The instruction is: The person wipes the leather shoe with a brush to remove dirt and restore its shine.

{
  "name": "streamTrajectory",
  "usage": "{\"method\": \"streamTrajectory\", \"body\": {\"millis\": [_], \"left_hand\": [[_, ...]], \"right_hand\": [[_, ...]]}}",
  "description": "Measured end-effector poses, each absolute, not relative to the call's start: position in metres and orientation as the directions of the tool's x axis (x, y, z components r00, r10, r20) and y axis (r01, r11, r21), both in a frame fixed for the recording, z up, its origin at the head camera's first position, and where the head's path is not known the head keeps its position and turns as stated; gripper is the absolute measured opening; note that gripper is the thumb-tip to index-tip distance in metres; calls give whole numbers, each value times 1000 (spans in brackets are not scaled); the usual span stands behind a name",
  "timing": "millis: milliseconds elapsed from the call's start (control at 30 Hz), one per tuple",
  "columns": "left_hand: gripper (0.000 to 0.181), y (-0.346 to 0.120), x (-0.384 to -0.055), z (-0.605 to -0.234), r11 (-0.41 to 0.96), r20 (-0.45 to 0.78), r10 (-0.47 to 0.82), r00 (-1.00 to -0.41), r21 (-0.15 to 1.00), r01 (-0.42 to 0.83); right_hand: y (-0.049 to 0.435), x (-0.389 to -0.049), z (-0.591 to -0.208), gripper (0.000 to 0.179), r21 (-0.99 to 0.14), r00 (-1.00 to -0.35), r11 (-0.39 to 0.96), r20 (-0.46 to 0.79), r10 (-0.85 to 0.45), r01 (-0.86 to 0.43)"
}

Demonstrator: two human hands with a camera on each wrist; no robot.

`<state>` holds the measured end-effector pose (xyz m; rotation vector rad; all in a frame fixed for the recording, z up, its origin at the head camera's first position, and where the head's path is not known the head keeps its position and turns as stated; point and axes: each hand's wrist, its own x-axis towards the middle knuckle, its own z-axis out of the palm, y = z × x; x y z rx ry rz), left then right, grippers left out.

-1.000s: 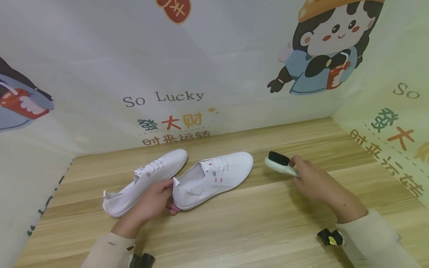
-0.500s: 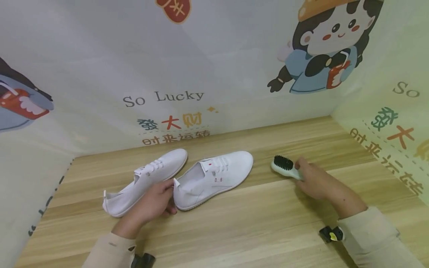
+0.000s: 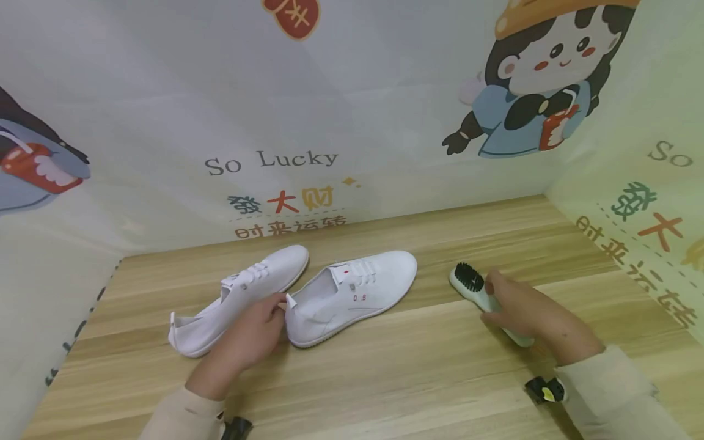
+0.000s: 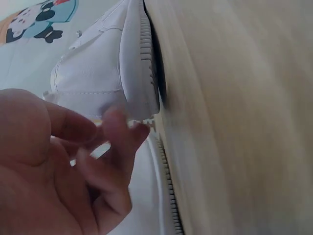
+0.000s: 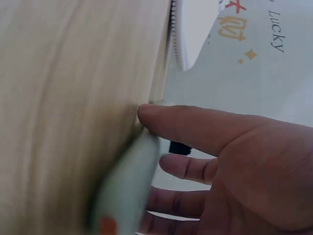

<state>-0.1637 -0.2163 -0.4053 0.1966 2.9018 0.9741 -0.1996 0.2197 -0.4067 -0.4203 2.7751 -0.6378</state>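
Observation:
A white shoe point(image 3: 352, 299) with red letters on its side stands on the wooden tabletop, toe to the right. My left hand point(image 3: 253, 333) is at its heel tab; in the left wrist view the fingers point(image 4: 105, 181) are loosely bent behind the heel, not wrapped round it. Partly behind that hand is the other white shoe point(image 3: 264, 275). On the right, a pale brush point(image 3: 477, 290) lies on the table, black bristles facing up. Over its handle is my right hand point(image 3: 525, 318); the right wrist view shows the thumb point(image 5: 181, 125) and fingers spread apart beside the handle point(image 5: 129, 186).
A printed cloth wall point(image 3: 396, 177) rises behind the wooden table point(image 3: 396, 379), with more printed cloth at the left and right sides. Black devices point(image 3: 544, 389) are worn under both sleeves.
The brush has come down to the table and turned, with its handle now showing beyond my right hand. My left fingers have loosened from the heel; both shoes stay in place.

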Motion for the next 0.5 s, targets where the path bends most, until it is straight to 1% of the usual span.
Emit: {"method": "streamTrajectory", "body": {"millis": [133,300,400,500], "left_hand": [[38,-209,-160,-397,873,71,86,-994,475,110],[37,-200,-153,-386,929,179,3,-984,363,69],[37,-194,-147,-383,944,245,7,-969,317,87],[40,-189,-141,-381,957,297,27,-954,269,111]], "right_hand": [[222,-198,-403,43,-447,-929,865,-163,-331,-230],[213,-193,-391,38,-390,-958,882,2,-287,-265],[201,-188,-384,42,-347,-953,888,91,-289,-302],[188,-180,-379,49,-307,-942,892,140,-304,-333]]}}
